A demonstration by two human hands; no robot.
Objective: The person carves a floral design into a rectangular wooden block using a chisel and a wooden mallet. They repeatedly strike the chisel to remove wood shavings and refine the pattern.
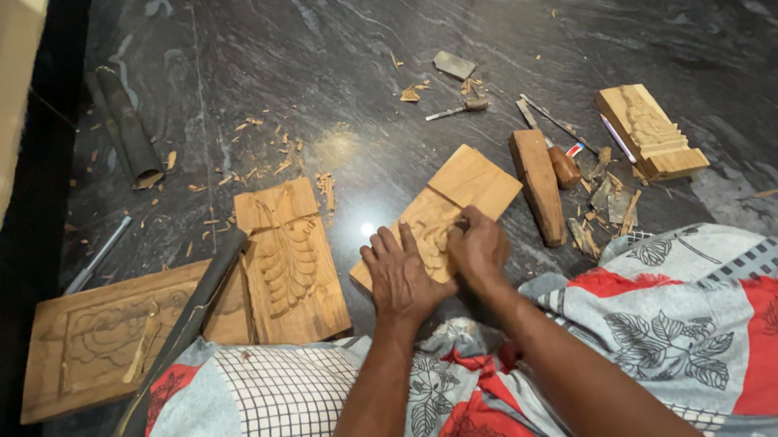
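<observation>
At the far left, a large carved wooden panel [97, 344] lies flat on the dark stone floor [322, 50], and a long dark metal tool [183, 338] lies diagonally over it. Just beside it on the right is a smaller panel with a leaf carving [290, 262]. Wood chips [257, 155] are scattered on the floor behind these panels.

In the middle, a light wooden board [460, 191] lies tilted on the floor, in front of the person's lap. The left hand [402, 277] rests flat on its near part with the fingers spread, pressing it down. The right hand [478, 249] is clenched on the carved area just beside the left; what it grips is hidden, so I cannot tell.

To the right lie a wooden mallet [539, 185], some chisels [551, 125], and further right a small stepped carved block [652, 132]. The patterned cloth [688, 316] covers the person's legs.
</observation>
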